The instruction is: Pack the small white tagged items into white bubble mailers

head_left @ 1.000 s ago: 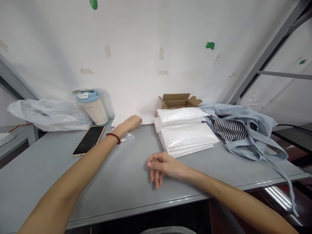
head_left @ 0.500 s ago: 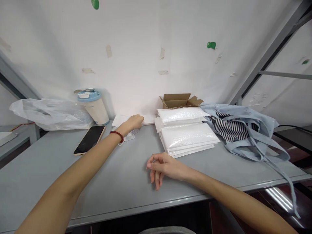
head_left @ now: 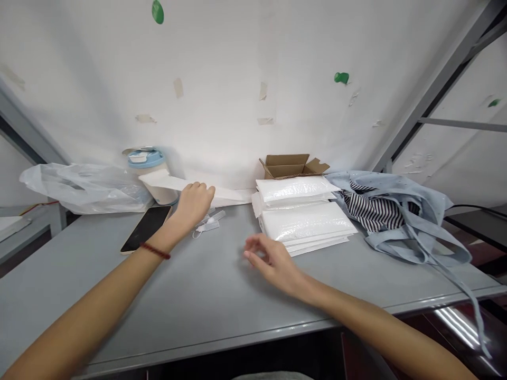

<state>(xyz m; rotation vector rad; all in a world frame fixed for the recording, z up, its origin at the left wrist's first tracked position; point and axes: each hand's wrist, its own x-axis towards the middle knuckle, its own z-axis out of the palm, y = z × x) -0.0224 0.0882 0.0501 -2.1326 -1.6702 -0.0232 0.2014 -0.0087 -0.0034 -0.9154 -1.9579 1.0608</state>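
My left hand [head_left: 194, 206], with a dark red bead bracelet on its wrist, is closed on a white paper sheet [head_left: 166, 181]. The sheet's left end is lifted in front of the tumbler; more white paper [head_left: 237, 196] lies along the wall behind the hand. Just beside that hand, small clear plastic pieces [head_left: 212, 221] with a thin loop rest on the table. My right hand [head_left: 273, 261] hovers over the table with curved fingers, thumb apart, holding nothing. It is close to the front left corner of a stack of white bubble mailers [head_left: 309, 221].
A black-screened phone [head_left: 144, 229] lies at left, near a cream tumbler with a blue lid [head_left: 146, 158] and a white plastic bag [head_left: 87, 184]. An open cardboard box [head_left: 291, 165] stands behind the mailers. A light blue cloth bag [head_left: 415, 200] drapes at right, its strap over the grey table's [head_left: 222, 301] edge.
My left hand has drawn back and left from the wall, lifting the paper sheet's left end. My right hand has risen slightly, its fingers now curling forward instead of hanging down.
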